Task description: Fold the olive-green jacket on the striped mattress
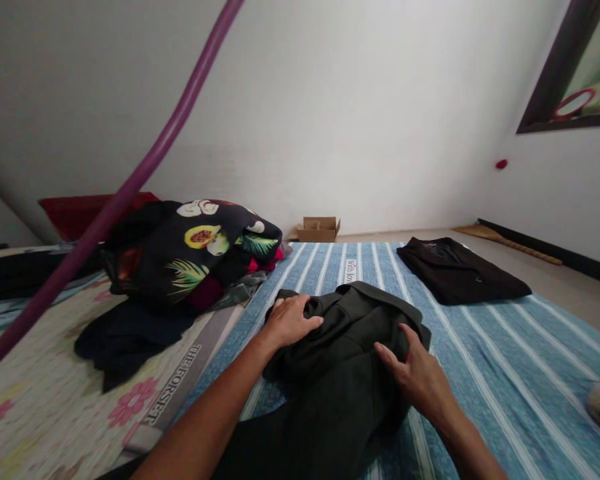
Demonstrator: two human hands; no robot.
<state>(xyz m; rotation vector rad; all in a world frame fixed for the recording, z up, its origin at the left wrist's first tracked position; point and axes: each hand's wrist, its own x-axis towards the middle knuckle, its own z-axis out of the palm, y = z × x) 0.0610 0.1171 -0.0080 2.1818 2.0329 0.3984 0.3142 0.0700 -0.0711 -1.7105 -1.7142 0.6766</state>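
Note:
A pair of dark green-black trousers (345, 380) lies bunched on the striped blue sheet, with a waistband-like edge at the far side and cloth trailing towards me. My left hand (293, 322) is on the left part of the bunch, its fingers curled over a fold and its thumb stretched out to the right. At the right edge, my right hand (417, 370) rests against the cloth with thumb and forefinger spread apart. Its other fingers are partly hidden.
A folded dark brown garment (455, 270) lies on the sheet (500, 360) at right. To the left, a heap with a fruit-print cloth (215, 240) stands on a floral cover (75, 393). A purple tube (155, 157) slants across the view. A small cardboard box (319, 230) sits by the wall.

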